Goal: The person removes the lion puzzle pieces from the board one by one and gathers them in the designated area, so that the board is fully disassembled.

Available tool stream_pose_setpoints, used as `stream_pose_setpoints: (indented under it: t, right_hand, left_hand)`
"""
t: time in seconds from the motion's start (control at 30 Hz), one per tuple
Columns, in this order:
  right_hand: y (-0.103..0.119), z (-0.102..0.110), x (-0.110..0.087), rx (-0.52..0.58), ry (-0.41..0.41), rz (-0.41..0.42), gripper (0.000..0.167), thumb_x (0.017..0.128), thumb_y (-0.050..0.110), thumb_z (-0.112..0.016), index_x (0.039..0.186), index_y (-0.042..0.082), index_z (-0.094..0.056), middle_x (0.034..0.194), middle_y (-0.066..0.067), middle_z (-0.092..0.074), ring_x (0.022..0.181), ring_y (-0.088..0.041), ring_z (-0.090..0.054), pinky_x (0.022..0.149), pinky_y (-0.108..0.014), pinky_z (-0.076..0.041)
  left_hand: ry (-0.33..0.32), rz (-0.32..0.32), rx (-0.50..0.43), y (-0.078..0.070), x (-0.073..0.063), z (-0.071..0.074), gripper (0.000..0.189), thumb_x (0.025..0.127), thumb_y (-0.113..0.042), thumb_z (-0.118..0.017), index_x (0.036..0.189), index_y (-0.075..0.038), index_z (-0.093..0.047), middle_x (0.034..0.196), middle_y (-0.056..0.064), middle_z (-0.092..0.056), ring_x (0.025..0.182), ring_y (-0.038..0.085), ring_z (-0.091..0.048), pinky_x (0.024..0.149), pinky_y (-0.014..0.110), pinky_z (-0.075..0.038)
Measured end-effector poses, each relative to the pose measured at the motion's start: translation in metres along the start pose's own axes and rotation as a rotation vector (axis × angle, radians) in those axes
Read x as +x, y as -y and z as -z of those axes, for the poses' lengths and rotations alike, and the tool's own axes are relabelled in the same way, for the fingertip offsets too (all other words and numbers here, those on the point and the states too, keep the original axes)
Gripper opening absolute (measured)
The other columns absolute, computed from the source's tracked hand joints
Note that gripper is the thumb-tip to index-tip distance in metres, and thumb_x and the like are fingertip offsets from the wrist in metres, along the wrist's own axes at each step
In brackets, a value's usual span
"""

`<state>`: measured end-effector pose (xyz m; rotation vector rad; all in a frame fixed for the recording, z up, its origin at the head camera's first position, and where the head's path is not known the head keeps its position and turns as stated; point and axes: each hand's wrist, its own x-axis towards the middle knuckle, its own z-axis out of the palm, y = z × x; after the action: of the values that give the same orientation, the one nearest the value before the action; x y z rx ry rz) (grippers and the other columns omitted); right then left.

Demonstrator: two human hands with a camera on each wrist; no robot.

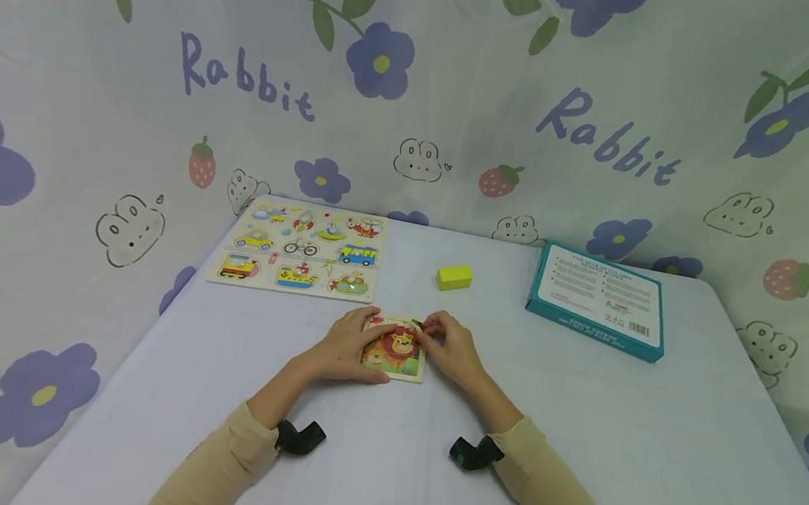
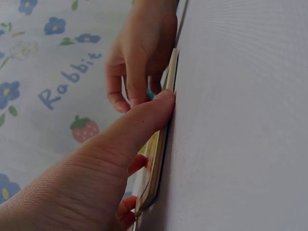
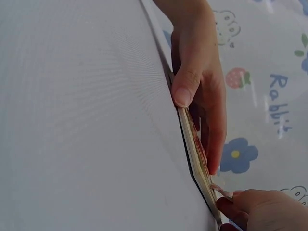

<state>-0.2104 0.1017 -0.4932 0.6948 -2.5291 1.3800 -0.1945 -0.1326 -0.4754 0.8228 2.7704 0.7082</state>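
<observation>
A small square wooden lion puzzle [image 1: 399,357] lies on the white table in front of me. My left hand [image 1: 343,351] grips it from the left, with the thumb along the near edge and a finger reaching across the picture. At the far right corner, my right hand [image 1: 455,353] pinches a small puzzle piece [image 3: 222,191] between thumb and fingers. That piece stands tilted at the puzzle's face in the right wrist view, mostly covered by the fingertips. From the left wrist, the puzzle's edge [image 2: 156,178] shows under the left thumb.
A wooden board of vehicle pieces [image 1: 297,252] lies at the back left. Behind the puzzle sits a yellow block [image 1: 454,278]. A teal box [image 1: 596,299] rests at the back right, near the printed curtain [image 1: 458,114].
</observation>
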Motion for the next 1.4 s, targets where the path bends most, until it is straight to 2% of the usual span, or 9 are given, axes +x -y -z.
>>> stream_pose_setpoints:
  t: [0.1, 0.23, 0.43, 0.67, 1.07, 1.4]
  right_hand:
    - [-0.001, 0.001, 0.0, 0.011, -0.04, 0.002, 0.016, 0.083, 0.005, -0.067, 0.093, 0.007, -0.055, 0.08, -0.001, -0.066, 0.075, -0.012, -0.061, 0.066, -0.028, -0.049]
    - [-0.002, 0.005, 0.0, 0.03, -0.079, -0.044, 0.015, 0.084, 0.005, -0.065, 0.095, 0.008, -0.055, 0.08, 0.001, -0.065, 0.073, -0.011, -0.057, 0.065, -0.027, -0.046]
    - [-0.005, 0.022, 0.0, 0.058, -0.085, -0.142, 0.016, 0.085, 0.005, -0.063, 0.099, 0.009, -0.057, 0.078, 0.001, -0.063, 0.073, -0.014, -0.054, 0.066, -0.028, -0.045]
    - [-0.015, 0.046, -0.007, 0.04, -0.079, -0.243, 0.012, 0.085, 0.006, -0.063, 0.096, 0.008, -0.058, 0.079, -0.002, -0.063, 0.075, -0.017, -0.053, 0.068, -0.028, -0.046]
    - [-0.042, 0.074, -0.017, 0.016, -0.116, -0.242, 0.008, 0.085, 0.009, -0.064, 0.092, 0.007, -0.06, 0.077, -0.003, -0.064, 0.072, -0.017, -0.056, 0.062, -0.022, -0.046]
    - [-0.055, 0.089, -0.024, -0.132, -0.119, -0.283, 0.006, 0.085, 0.013, -0.064, 0.089, 0.008, -0.064, 0.075, -0.002, -0.062, 0.071, -0.017, -0.054, 0.064, -0.027, -0.045]
  left_hand:
    - [-0.005, -0.002, -0.002, 0.0, -0.001, 0.0, 0.086, 0.067, -0.067, -0.065, 0.14, -0.031, -0.038, 0.147, 0.012, -0.019, 0.135, 0.031, -0.013, 0.105, 0.053, -0.015]
    - [-0.007, 0.003, -0.005, 0.001, -0.001, -0.002, 0.086, 0.067, -0.068, -0.064, 0.14, -0.031, -0.038, 0.147, 0.012, -0.018, 0.135, 0.031, -0.013, 0.105, 0.053, -0.015]
    - [0.001, 0.018, 0.025, -0.001, -0.001, -0.002, 0.087, 0.067, -0.07, -0.062, 0.141, -0.033, -0.036, 0.148, 0.011, -0.017, 0.135, 0.03, -0.014, 0.105, 0.052, -0.016]
    - [0.001, 0.011, 0.02, -0.001, -0.002, -0.002, 0.087, 0.067, -0.07, -0.062, 0.141, -0.032, -0.037, 0.148, 0.011, -0.017, 0.135, 0.03, -0.014, 0.105, 0.053, -0.016]
    - [-0.013, -0.013, 0.049, 0.0, -0.001, -0.006, 0.087, 0.067, -0.071, -0.061, 0.141, -0.032, -0.036, 0.148, 0.011, -0.018, 0.135, 0.029, -0.014, 0.105, 0.051, -0.016]
    - [-0.014, -0.016, 0.045, -0.001, -0.003, -0.004, 0.086, 0.068, -0.068, -0.063, 0.141, -0.032, -0.036, 0.148, 0.011, -0.018, 0.135, 0.028, -0.014, 0.106, 0.051, -0.015]
